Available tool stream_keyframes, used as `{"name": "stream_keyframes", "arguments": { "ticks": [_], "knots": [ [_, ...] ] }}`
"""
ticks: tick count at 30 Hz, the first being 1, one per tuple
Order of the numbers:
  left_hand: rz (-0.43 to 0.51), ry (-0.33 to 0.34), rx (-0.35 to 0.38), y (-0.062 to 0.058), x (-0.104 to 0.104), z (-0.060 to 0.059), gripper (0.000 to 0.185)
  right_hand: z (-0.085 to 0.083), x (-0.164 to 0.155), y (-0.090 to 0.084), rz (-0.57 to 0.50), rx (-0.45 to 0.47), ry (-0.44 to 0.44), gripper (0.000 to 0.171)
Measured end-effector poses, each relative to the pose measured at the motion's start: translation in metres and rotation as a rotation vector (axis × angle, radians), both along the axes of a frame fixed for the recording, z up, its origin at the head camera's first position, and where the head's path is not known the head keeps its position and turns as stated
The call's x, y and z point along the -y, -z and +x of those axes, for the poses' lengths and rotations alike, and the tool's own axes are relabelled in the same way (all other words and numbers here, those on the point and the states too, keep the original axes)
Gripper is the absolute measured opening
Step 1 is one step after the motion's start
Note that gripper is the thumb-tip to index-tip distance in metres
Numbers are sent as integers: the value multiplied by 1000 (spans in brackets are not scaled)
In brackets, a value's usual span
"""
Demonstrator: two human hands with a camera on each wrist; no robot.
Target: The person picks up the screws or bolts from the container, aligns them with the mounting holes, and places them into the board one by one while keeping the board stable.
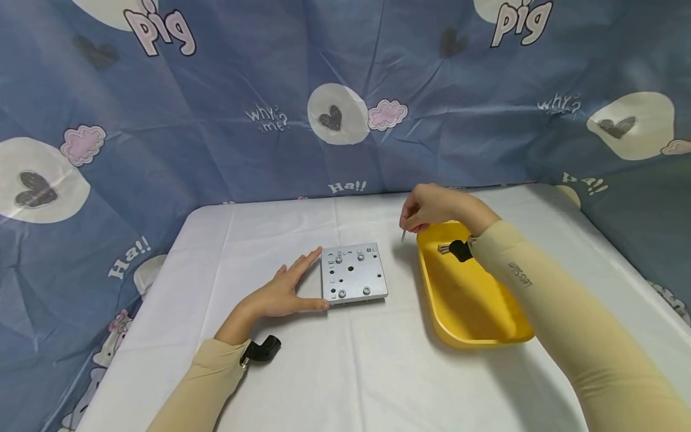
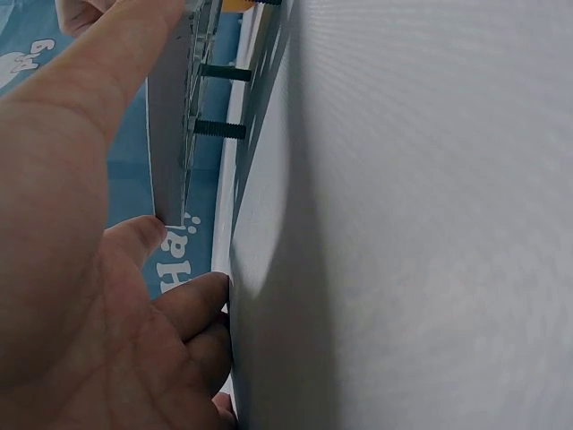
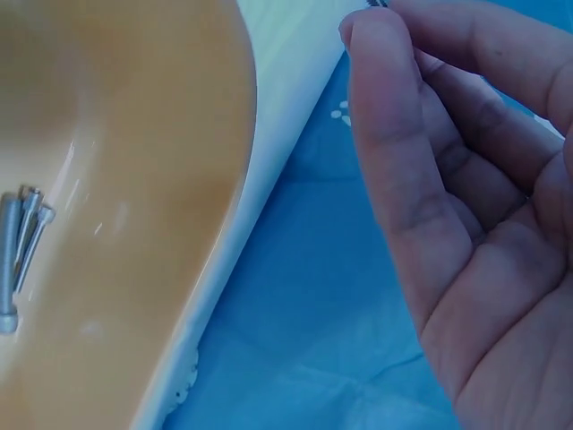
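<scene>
A square grey metal plate [image 1: 353, 273] with holes and bolts lies on the white table [image 1: 335, 372]. My left hand [image 1: 286, 292] rests flat against its left edge, fingers straight, thumb at the near corner. In the left wrist view the plate [image 2: 170, 134] stands edge-on beside my thumb [image 2: 134, 246], with dark bolts [image 2: 219, 130] sticking out of it. My right hand [image 1: 426, 208] hovers above the far end of a yellow tray [image 1: 469, 300] and pinches a thin metal screw [image 1: 403, 236] that hangs down. More screws [image 3: 18, 242] lie in the tray [image 3: 134, 179].
A blue cartoon-print cloth [image 1: 270, 90] hangs behind and around the table. The tray sits to the right of the plate, a small gap between them. Black wrist-camera mounts [image 1: 263, 349] show at both cuffs.
</scene>
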State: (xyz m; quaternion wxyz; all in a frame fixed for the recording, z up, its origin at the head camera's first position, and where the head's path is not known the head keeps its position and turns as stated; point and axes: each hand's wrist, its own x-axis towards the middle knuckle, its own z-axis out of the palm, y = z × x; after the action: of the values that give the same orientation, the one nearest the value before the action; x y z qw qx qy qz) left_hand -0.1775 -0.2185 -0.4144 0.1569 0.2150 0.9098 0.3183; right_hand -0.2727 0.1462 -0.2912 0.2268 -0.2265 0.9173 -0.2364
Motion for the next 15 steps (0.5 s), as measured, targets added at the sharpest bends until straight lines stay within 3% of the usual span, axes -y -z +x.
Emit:
{"name": "stream_keyframes", "arguments": {
  "ticks": [15],
  "knots": [
    [-2, -6, 3, 0, -1, 3, 121, -4, 23, 15, -44, 126, -44, 12]
  ]
}}
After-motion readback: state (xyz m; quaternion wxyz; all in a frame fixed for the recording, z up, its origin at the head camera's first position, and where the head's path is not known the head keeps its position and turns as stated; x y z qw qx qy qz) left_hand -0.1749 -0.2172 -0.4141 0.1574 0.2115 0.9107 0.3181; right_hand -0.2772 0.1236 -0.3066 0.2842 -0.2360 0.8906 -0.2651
